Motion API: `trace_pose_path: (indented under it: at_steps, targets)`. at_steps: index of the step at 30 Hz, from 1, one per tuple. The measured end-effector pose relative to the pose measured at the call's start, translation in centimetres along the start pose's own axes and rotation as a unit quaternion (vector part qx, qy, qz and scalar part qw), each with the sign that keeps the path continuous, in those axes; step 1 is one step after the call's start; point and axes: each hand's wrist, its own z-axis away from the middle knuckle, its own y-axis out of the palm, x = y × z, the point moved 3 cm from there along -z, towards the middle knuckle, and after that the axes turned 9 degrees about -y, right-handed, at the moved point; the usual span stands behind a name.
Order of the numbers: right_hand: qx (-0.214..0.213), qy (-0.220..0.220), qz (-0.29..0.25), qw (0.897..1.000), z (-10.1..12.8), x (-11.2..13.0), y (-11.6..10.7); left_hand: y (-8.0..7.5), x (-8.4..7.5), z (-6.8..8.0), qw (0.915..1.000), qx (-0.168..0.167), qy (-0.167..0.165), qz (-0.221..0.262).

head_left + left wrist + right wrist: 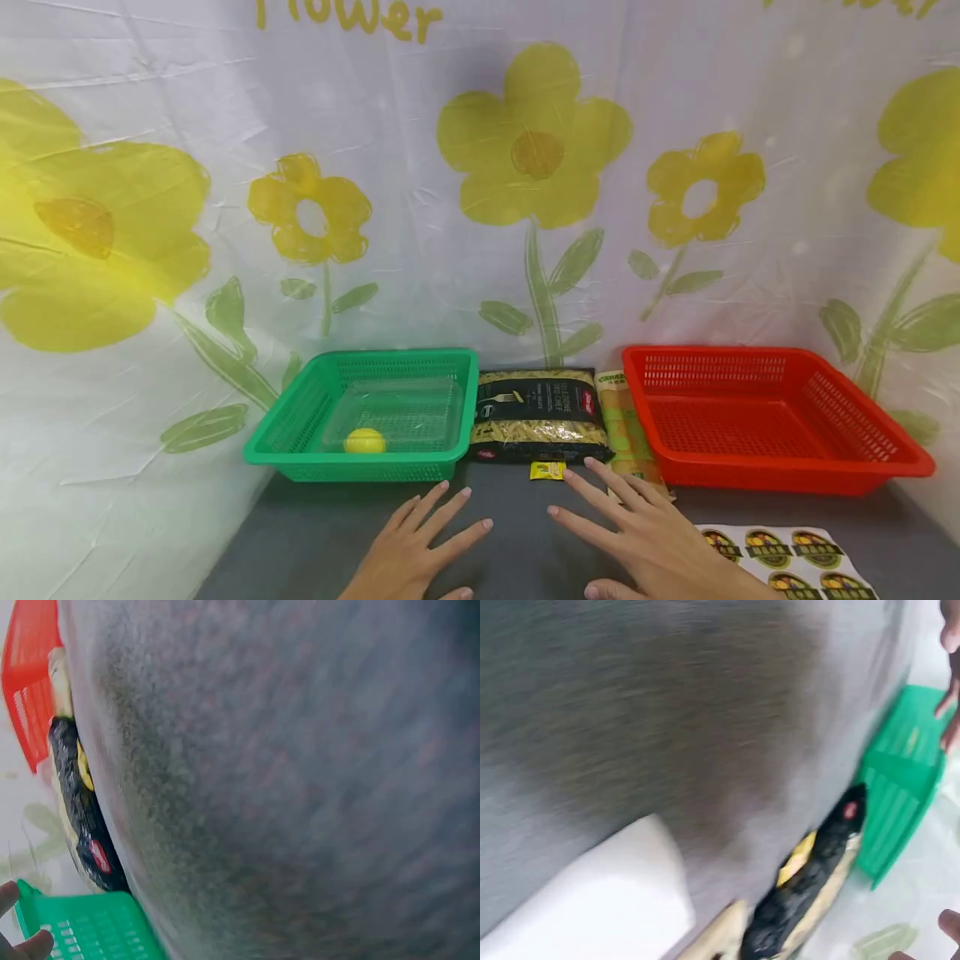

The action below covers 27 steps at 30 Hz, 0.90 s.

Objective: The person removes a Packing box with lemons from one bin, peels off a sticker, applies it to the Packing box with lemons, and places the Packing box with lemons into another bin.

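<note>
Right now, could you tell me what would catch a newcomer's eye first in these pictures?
Two bright baskets stand at the back of the grey table: a green basket on the left holding a yellow ball and a clear tray, and a red basket on the right. Between them lies a pasta bag, with the left hand and right hand spread flat in front, holding nothing.

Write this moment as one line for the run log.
left hand: open, flat on grey table | right hand: open, near small yellow packet | green basket: holds yellow ball | red basket
</note>
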Motion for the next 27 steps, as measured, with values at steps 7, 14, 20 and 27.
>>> trace_pose_path:
  at_steps: [7, 14, 20, 27]
  targets:
    - [-0.053, 0.000, -0.011, 0.999, -3.5, 0.3, -0.8, -0.6, 1.7, 1.0, 0.9907, -0.068, -0.079, 0.087]
    - [-0.075, 0.022, -0.050, 0.996, -7.3, -0.1, -1.4, -1.0, 3.2, 1.2, 0.9719, -0.126, -0.123, 0.155]
    - [-0.087, 0.041, -0.124, 0.988, -10.5, -0.9, -1.6, -1.0, 5.1, 1.5, 0.9349, -0.187, -0.194, 0.230]
    - [-0.082, 0.077, -0.219, 0.969, -13.7, -1.9, -1.3, -0.6, 7.1, 1.8, 0.8820, -0.241, -0.265, 0.306]
